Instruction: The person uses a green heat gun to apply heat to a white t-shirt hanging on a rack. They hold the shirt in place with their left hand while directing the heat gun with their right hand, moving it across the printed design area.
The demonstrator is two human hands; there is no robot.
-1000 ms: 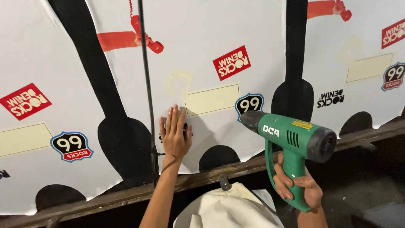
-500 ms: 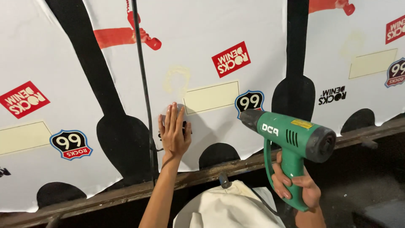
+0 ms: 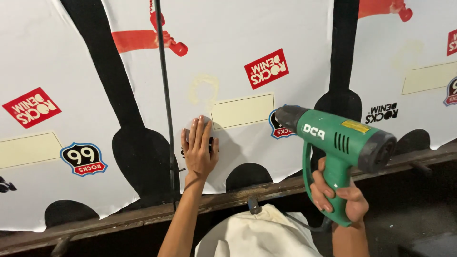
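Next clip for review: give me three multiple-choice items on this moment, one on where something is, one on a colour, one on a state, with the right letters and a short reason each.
1. Where does the left hand rest?
A. On the white cloth
B. Flat on the printed sheet
C. On the wooden ledge

2. What colour is the body of the heat gun?
A. Green
B. Yellow
C. Blue

3. How is the heat gun held?
A. Lying on the ledge
B. Gripped by both hands
C. Gripped by the right hand alone, nozzle towards the sheet

Answers:
1 B: the palm and fingers press on the printed sheet, above the wooden ledge and the white cloth.
2 A: the casing is green with a dark nozzle and dark rear end.
3 C: only the right hand wraps the handle, and the nozzle points left at the sheet.
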